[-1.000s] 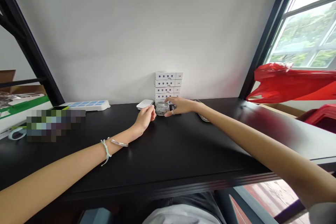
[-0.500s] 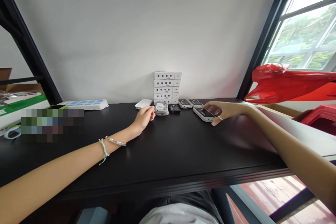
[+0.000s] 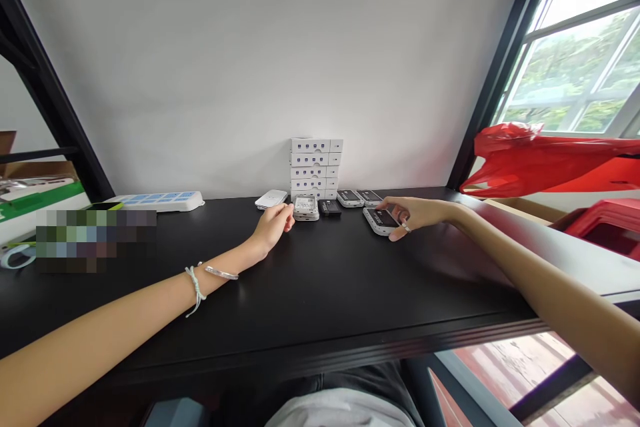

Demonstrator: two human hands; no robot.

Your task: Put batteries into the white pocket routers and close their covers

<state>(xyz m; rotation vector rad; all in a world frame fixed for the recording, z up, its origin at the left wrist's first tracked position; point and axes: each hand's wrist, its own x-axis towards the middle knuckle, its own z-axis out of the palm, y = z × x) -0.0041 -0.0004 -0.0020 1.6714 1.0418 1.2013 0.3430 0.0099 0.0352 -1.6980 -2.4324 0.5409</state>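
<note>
The half-open right hand (image 3: 418, 213) is gripping a white battery-fitted device (image 3: 379, 221) at its nine o'clock. The left hand (image 3: 271, 225) is lying curled, contents hidden.

Partly hidden
Right of the box stack (image 3: 315, 163), a pale device (image 3: 377, 221) is partly covered by the right hand (image 3: 411, 215); farther right, a red bag (image 3: 540, 161) is cropped.

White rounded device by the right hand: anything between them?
Nothing visible: the right hand is at the right side of the white rounded device with a black inset. Two similar devices lie behind it, not between.
</note>
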